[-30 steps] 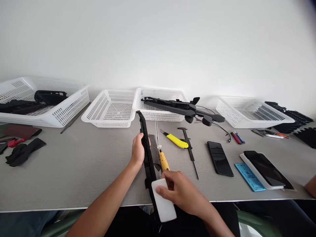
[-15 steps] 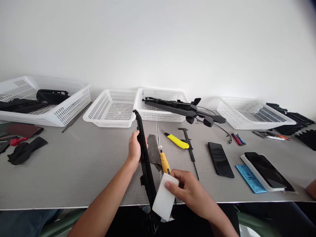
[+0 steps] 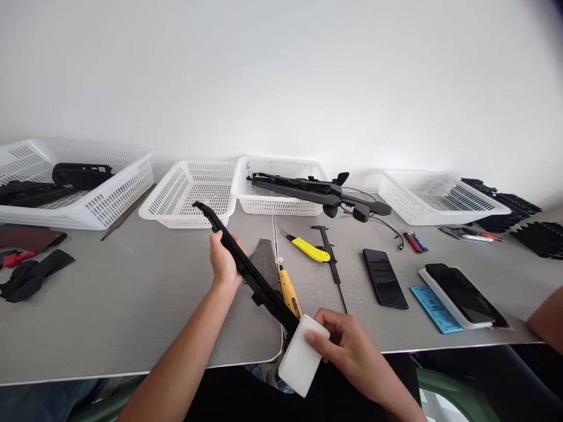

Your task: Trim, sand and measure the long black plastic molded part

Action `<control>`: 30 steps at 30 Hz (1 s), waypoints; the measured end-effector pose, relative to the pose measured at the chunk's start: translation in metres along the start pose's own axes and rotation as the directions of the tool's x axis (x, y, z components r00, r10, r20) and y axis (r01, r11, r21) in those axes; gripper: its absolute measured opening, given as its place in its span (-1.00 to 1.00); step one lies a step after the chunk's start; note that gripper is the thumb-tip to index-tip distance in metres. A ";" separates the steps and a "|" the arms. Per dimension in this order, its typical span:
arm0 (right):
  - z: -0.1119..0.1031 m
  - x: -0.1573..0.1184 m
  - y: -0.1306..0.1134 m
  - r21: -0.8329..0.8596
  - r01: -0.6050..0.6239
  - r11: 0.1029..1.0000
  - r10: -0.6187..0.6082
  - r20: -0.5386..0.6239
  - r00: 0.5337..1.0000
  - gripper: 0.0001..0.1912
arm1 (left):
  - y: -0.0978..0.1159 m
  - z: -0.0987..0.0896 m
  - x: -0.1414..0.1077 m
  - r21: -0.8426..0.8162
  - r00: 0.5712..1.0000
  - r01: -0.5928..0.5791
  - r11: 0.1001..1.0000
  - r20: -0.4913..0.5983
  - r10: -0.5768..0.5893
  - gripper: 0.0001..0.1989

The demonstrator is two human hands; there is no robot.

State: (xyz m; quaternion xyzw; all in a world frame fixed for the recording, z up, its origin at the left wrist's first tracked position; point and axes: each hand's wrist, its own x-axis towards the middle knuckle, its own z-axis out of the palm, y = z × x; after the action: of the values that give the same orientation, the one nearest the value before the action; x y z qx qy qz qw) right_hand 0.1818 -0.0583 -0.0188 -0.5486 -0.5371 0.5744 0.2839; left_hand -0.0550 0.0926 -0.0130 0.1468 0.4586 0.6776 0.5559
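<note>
A long black plastic strip point(image 3: 250, 272) slants from upper left to lower right, and my left hand point(image 3: 225, 258) is wrapped round its upper part. My right hand point(image 3: 341, 340) pinches a white block point(image 3: 303, 354) between thumb and fingers. The block covers the lower end of the strip; whether they touch I cannot tell. Behind the strip lie a dark grey cloth-like piece point(image 3: 264, 258) and a yellow-handled tool point(image 3: 289, 293) with a white cord.
A yellow cutter point(image 3: 311, 249), a black caliper point(image 3: 329, 255) and a phone point(image 3: 385, 278) lie right of centre. White baskets point(image 3: 189, 220) line the wall, one bearing black parts point(image 3: 299, 190). Another person's arm point(image 3: 548, 319) shows at the right edge.
The strip's upper end has swung left, so it slants more. My left hand has shifted left with it, while my right hand and the white block are slightly further right and lower.
</note>
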 end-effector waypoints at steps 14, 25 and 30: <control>-0.003 0.005 -0.001 0.101 0.024 0.995 -0.022 -0.027 0.999 -0.43 | -0.002 -0.003 0.006 0.028 0.999 -0.015 0.999 -0.046 0.016 -0.68; -0.008 -0.011 -0.001 0.229 0.282 0.931 -0.281 -0.040 0.959 -0.43 | -0.003 0.001 -0.002 0.049 1.000 0.009 0.999 0.013 -0.010 -0.72; 0.002 -0.010 0.006 -0.016 0.132 0.991 -0.133 -0.142 0.981 -0.60 | -0.005 0.001 -0.001 0.061 1.000 -0.006 0.998 -0.005 0.006 -0.70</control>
State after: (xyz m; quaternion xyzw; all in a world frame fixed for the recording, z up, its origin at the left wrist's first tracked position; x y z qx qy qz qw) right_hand 0.1838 -0.0699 -0.0213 -0.5520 -0.5526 0.5120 0.3575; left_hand -0.0505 0.0920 -0.0157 0.1633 0.4799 0.6654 0.5480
